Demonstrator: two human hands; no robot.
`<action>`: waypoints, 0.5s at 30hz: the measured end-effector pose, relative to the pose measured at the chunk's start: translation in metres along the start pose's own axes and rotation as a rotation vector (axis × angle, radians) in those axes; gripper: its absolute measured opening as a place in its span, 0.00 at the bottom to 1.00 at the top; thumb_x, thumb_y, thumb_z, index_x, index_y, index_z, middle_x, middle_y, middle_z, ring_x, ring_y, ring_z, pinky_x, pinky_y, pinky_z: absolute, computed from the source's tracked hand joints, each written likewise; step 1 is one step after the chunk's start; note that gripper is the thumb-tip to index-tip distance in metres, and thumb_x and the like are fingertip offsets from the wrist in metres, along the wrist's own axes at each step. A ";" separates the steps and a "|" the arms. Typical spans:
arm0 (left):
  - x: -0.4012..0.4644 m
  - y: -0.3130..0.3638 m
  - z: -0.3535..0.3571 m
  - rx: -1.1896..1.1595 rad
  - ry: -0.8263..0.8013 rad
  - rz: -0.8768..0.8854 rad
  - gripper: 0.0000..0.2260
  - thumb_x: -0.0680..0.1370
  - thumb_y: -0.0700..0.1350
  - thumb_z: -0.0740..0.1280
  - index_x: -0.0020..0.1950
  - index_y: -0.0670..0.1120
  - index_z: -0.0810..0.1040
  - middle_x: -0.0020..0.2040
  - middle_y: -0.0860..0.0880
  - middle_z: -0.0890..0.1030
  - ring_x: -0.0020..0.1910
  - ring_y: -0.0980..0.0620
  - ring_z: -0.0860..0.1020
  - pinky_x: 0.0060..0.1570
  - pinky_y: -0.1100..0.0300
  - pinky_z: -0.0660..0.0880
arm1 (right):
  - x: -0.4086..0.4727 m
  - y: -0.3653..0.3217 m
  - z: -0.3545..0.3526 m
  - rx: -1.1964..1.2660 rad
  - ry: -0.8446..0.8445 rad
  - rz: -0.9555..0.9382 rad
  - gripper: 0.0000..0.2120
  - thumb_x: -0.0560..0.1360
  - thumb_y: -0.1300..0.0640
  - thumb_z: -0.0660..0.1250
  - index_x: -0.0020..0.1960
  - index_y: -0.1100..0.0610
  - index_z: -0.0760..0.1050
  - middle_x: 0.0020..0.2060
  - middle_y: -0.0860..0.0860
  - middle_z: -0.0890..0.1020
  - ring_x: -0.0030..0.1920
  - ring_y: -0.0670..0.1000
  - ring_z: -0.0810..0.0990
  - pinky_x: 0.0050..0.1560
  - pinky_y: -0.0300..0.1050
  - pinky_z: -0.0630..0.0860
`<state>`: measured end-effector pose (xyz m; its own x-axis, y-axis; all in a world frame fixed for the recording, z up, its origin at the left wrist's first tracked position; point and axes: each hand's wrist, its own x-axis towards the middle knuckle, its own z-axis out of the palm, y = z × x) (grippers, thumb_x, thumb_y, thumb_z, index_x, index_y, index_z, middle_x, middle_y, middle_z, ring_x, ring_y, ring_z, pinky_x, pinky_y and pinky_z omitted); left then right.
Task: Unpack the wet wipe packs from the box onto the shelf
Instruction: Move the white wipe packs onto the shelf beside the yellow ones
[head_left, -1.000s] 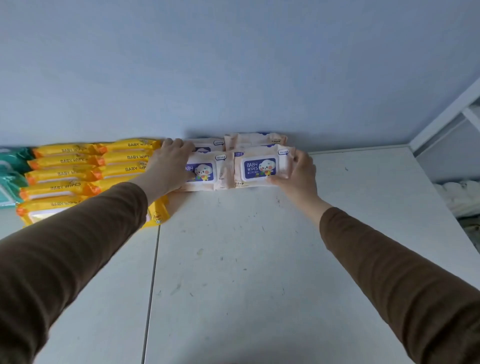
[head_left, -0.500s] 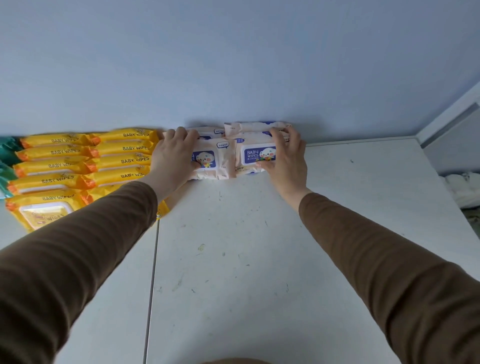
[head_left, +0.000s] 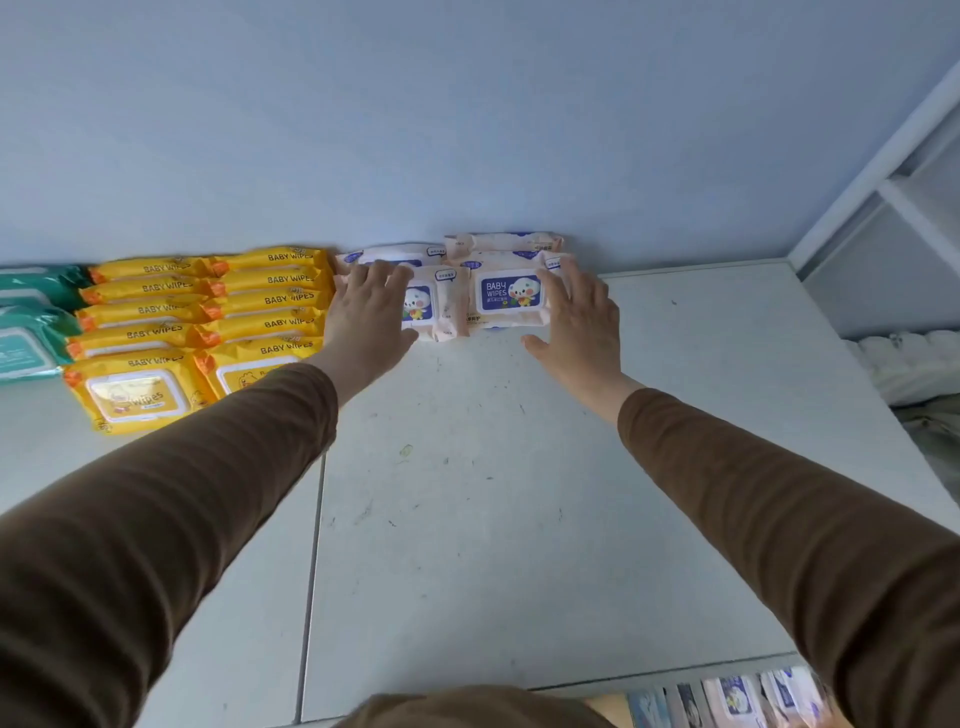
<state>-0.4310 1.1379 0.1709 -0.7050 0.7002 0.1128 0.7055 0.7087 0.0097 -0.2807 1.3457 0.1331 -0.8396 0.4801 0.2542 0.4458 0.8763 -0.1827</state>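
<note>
Several pale pink baby wipe packs (head_left: 506, 293) with blue labels lie against the back wall on the white shelf (head_left: 519, 493), in two short stacks. My left hand (head_left: 366, 314) rests flat on the left stack's front pack (head_left: 434, 309), fingers straight. My right hand (head_left: 576, 319) lies with straight fingers against the right end of the right stack, thumb spread toward me. At the bottom right edge, more packs (head_left: 737, 696) show below the shelf; their box is hidden.
Two rows of yellow baby wipe packs (head_left: 208, 322) fill the shelf left of the pink ones, with teal packs (head_left: 31, 322) beyond them. A white upright frame (head_left: 878, 166) and white bundles (head_left: 909, 364) stand to the right.
Both hands have slid the pink packs back to the wall and flattened out; my right hand has moved from the top of the right stack to its right end, fingers straightened.
</note>
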 end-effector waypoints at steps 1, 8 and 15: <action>-0.006 0.005 -0.002 -0.004 -0.002 0.017 0.30 0.74 0.52 0.72 0.72 0.47 0.65 0.69 0.44 0.68 0.69 0.41 0.66 0.67 0.46 0.69 | -0.009 -0.001 -0.005 0.006 0.001 -0.004 0.37 0.70 0.46 0.73 0.75 0.52 0.63 0.75 0.53 0.63 0.70 0.59 0.65 0.63 0.55 0.69; -0.064 0.050 -0.023 -0.151 0.032 0.153 0.27 0.75 0.51 0.71 0.71 0.46 0.68 0.69 0.46 0.70 0.67 0.42 0.68 0.64 0.47 0.71 | -0.097 -0.002 -0.050 0.111 -0.020 0.081 0.29 0.74 0.49 0.69 0.73 0.50 0.66 0.74 0.52 0.64 0.72 0.57 0.62 0.68 0.54 0.66; -0.181 0.139 -0.010 -0.335 -0.003 0.283 0.26 0.75 0.50 0.71 0.70 0.47 0.69 0.68 0.48 0.71 0.66 0.45 0.69 0.62 0.50 0.71 | -0.250 0.023 -0.089 0.150 -0.055 0.184 0.25 0.75 0.50 0.68 0.70 0.52 0.69 0.72 0.51 0.67 0.71 0.56 0.63 0.65 0.53 0.67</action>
<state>-0.2046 1.1085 0.1620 -0.4804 0.8634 0.1541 0.8551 0.4221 0.3012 -0.0326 1.2494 0.1503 -0.7662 0.6243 0.1525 0.5446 0.7567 -0.3615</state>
